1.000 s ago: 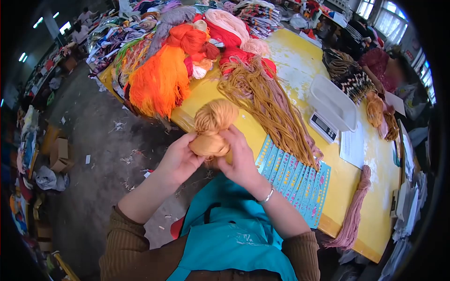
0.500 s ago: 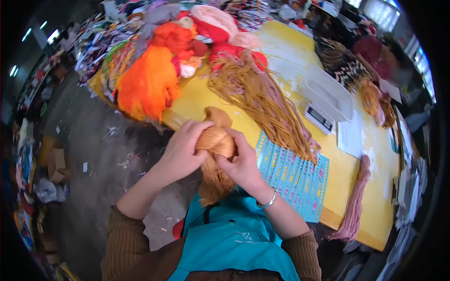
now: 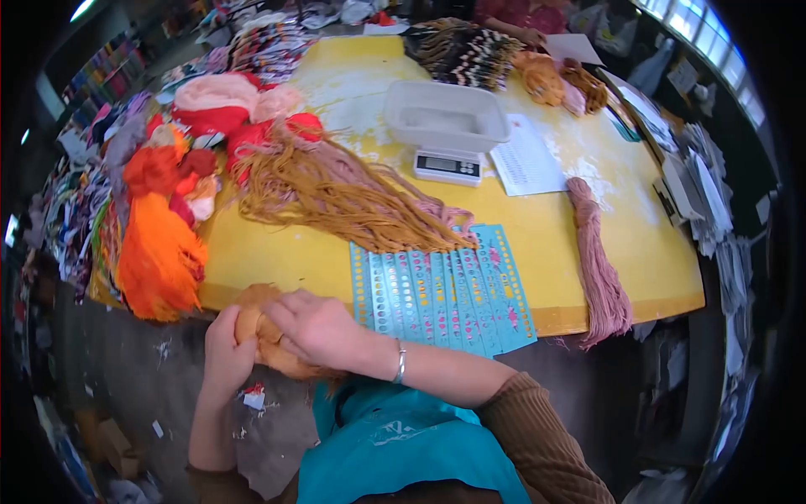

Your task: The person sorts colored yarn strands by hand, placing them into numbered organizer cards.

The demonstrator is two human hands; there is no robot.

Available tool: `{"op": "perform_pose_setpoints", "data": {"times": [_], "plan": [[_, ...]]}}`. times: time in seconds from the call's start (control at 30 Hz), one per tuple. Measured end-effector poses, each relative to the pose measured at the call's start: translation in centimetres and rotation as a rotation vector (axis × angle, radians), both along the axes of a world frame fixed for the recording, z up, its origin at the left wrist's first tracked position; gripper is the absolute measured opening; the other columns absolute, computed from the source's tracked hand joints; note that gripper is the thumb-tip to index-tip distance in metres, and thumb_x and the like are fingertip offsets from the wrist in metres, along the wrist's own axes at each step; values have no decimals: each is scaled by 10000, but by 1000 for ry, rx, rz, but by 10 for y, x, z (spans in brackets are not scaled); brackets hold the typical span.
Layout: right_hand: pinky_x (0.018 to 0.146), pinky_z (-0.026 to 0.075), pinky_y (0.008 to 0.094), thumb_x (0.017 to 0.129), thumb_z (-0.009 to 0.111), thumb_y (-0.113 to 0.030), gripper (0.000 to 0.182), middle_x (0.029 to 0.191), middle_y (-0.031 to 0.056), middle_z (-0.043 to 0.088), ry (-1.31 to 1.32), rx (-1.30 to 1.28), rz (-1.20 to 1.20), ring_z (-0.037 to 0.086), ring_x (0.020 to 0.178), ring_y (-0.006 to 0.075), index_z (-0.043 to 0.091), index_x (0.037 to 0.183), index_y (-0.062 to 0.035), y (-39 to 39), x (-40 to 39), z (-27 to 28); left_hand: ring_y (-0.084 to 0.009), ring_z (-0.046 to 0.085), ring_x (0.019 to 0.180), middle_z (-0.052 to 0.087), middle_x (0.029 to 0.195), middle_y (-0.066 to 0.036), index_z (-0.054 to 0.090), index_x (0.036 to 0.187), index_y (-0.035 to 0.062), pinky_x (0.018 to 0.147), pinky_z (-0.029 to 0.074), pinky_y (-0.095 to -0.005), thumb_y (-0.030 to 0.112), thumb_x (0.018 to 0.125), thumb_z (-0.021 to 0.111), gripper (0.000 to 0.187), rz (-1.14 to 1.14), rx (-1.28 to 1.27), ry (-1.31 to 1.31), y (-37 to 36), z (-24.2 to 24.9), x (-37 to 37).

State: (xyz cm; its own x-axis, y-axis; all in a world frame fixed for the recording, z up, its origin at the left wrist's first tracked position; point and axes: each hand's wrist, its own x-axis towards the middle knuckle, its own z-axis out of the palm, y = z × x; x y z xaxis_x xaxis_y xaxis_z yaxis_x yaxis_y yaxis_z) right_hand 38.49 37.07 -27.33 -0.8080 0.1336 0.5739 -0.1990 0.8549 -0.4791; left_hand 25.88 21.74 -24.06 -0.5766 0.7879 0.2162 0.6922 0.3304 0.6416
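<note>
Holding the tan yarn [image 3: 285,361] in both hands right now, so it's basically between my palms. My left hand [image 3: 225,357] is wrapped around its 9 o'clock side, and my right hand [image 3: 319,332] is curled over the top with fingers bent into it, though I can't tell exactly what the fingertips are pinching, they're hidden. Call the yarn the clock centre, 12 away from me.

The near edge of the table [image 3: 260,260] runs just past my knuckles at 12, and I can't tell if the yarn touches it. Yellow tabletop shows from 12 up to the brown yarn [image 3: 336,202] at 1, so there's some room that way. Orange yarn [image 3: 159,260] sits at 11. On my right it's tighter: the cards [image 3: 437,294] start just beside my right hand at 2 and poke over the edge. Apron [image 3: 395,437] at 4, floor [image 3: 189,412] down at 8.
</note>
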Motion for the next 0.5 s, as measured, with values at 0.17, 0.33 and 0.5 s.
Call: {"op": "perform_pose_setpoints", "data": {"times": [0.17,0.33,0.5], "plan": [[604,513,361,633,647,-186,293,786,87,552,151,-4,46,601,747,266,515,852,-42,-16,4,4,-139,582,774,581,806,-55,541,859,-9,644,468,-277,-30,625,511,237,53,-2,-693,-26,3,-23],[596,479,402,635,661,-178,314,773,109,531,221,-245,166,573,736,309,522,891,-61,-15,11,16,-306,616,1031,632,1071,-189,506,1172,-49,959,476,-415,113,681,533,517,-128,656,-1102,-61,-15,-42],[614,466,393,677,653,-91,326,832,121,563,158,-620,306,566,755,335,541,982,-71,-8,10,19,-360,648,908,598,1102,-282,415,1276,-118,698,576,-368,122,644,626,708,-951,855,-1661,-79,-22,-61]]}}
